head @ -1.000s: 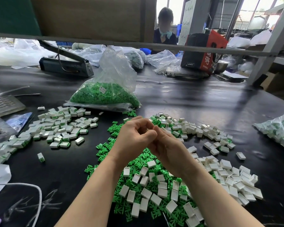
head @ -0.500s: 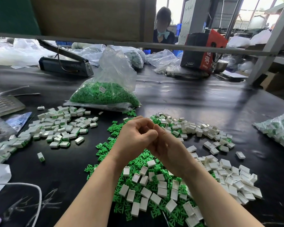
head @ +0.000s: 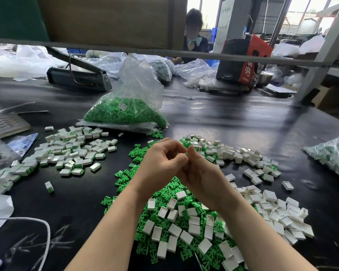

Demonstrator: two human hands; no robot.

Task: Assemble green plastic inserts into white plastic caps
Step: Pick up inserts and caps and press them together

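Inserts, green and cross-shaped, lie in a loose heap on the dark surface directly under the person's wrists, with white caps scattered over and to the right of them. A separate spread of finished pieces, white with green showing, sits well apart to the left, and a clear bag of more inserts stands behind the heap.

Both hands meet just above the heap. The left hand has its fingers curled in tightly, thumb laid across toward the right hand, whose fingers also curl inward. Their fingertips come together between the two palms, which suggests a cap and insert being pressed together there, but the piece itself is hidden, so what each hand actually holds cannot be told.

The likely trouble from here is a misaligned fit: if the insert goes in skewed or turned the wrong way, pressing harder could jam it or bend a prong. A small part pinched at the fingertips could also slip and drop into the mixed heap below, where a half-seated piece would be hard to tell from loose ones. The forearms hang close over the caps, so a careless sweep toward the finished spread could scatter parts across the surface.
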